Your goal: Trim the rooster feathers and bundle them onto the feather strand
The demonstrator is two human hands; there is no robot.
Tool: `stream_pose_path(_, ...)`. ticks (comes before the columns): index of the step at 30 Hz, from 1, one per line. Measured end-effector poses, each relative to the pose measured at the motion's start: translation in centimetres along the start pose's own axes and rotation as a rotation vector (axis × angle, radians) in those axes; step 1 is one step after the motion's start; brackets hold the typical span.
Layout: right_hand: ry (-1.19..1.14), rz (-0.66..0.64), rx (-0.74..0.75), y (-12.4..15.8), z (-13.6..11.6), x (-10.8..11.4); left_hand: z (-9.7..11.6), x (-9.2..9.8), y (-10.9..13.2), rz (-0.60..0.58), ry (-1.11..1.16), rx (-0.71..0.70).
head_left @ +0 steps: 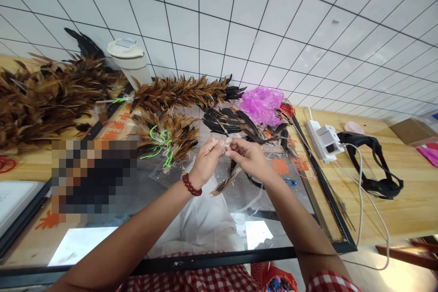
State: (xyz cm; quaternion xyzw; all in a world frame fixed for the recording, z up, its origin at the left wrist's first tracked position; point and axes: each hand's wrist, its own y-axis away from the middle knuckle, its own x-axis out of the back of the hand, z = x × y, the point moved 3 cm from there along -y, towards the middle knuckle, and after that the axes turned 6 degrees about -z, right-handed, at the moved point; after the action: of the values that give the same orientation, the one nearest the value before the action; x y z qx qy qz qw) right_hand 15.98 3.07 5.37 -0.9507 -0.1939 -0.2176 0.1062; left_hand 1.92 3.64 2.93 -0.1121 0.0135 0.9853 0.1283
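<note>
My left hand (207,160), with a dark red bead bracelet (191,185) at its wrist, is closed in a pinch near the middle of the view. Close against it, my right hand (249,157) is also pinched. Between the fingertips is a small pale bit, perhaps feather quills, too small to make out. Dark and brown feathers (227,181) show just below the hands. Long black feathers (222,121) lie behind them. To the left sits a brown feather bundle with bright green strings (163,143).
Brown feather garlands (181,92) lie along the wall beside a white lidded cup (130,59). A pink plastic bag (262,104) sits behind the hands. At the right are a power strip (321,139) with cables and a black strap frame (374,164).
</note>
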Motion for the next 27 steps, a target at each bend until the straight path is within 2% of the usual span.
stream_pose_path(3,0.005,0.037,-0.067,-0.1,0.3,-0.1,0.4,0.5,-0.1,0.086,-0.026,-0.015)
stream_pose_path(6,0.025,0.078,-0.05,0.0,-0.2,0.4,0.7,0.7,-0.2,0.133,0.056,0.042)
stream_pose_path(8,0.019,0.125,-0.01,0.0,-0.5,0.6,0.9,0.5,-0.3,0.11,0.15,0.1)
stream_pose_path(11,-0.02,0.097,0.073,-0.3,-0.6,-0.1,0.9,0.2,-0.3,0.06,0.208,0.125)
stream_pose_path(14,-0.063,0.113,0.073,-0.6,-0.2,-0.6,0.6,0.4,-0.3,0.088,0.097,0.081)
stream_pose_path(17,-0.133,0.155,-0.008,-0.7,0.3,-0.7,0.3,0.8,-0.4,0.12,-0.06,0.016)
stream_pose_path(20,-0.248,0.083,-0.125,-0.5,0.5,-1.0,0.1,0.9,-0.4,0.138,-0.093,-0.017)
stream_pose_path(24,-0.442,-0.078,-0.237,-0.4,0.9,-1.7,0.3,1.0,-0.6,0.173,0.128,0.039)
stream_pose_path(27,-0.464,-0.114,-0.278,-0.6,1.6,-1.1,0.5,0.9,-0.7,0.063,0.301,0.123)
